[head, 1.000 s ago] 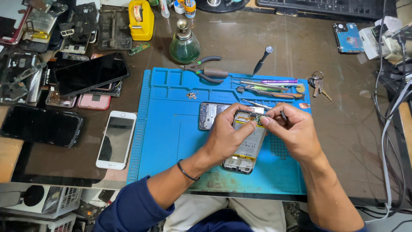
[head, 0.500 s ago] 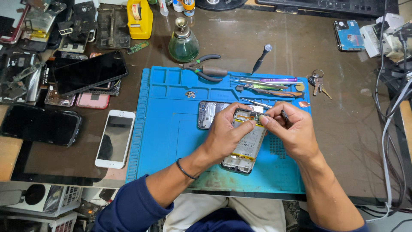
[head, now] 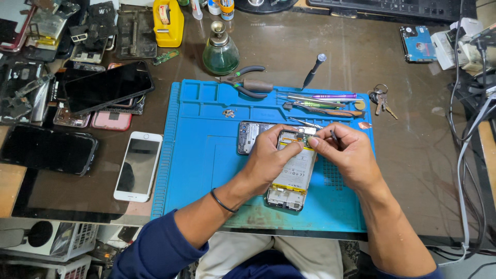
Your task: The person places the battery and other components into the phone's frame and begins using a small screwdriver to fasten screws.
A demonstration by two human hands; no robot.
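An opened phone (head: 292, 173) with its white battery showing lies on the blue work mat (head: 206, 160). My left hand (head: 271, 155) presses down on the phone's upper left side, thumb near the top edge. My right hand (head: 349, 155) pinches a thin dark tool (head: 334, 136) with its tip at the phone's top end. A second dark phone part (head: 249, 137) lies just left of the phone, partly hidden under my left hand.
Pliers (head: 247, 82), a screwdriver (head: 313, 71), tweezers and small tools (head: 320, 103) lie along the mat's top. A green glass bottle (head: 220, 51), a yellow dispenser (head: 168, 20), keys (head: 381, 98), a white phone (head: 138, 165) and several dark phones (head: 106, 88) sit around.
Both hands stay on the opened phone. My right fingers and the thin tool have shifted slightly at the phone's top end.
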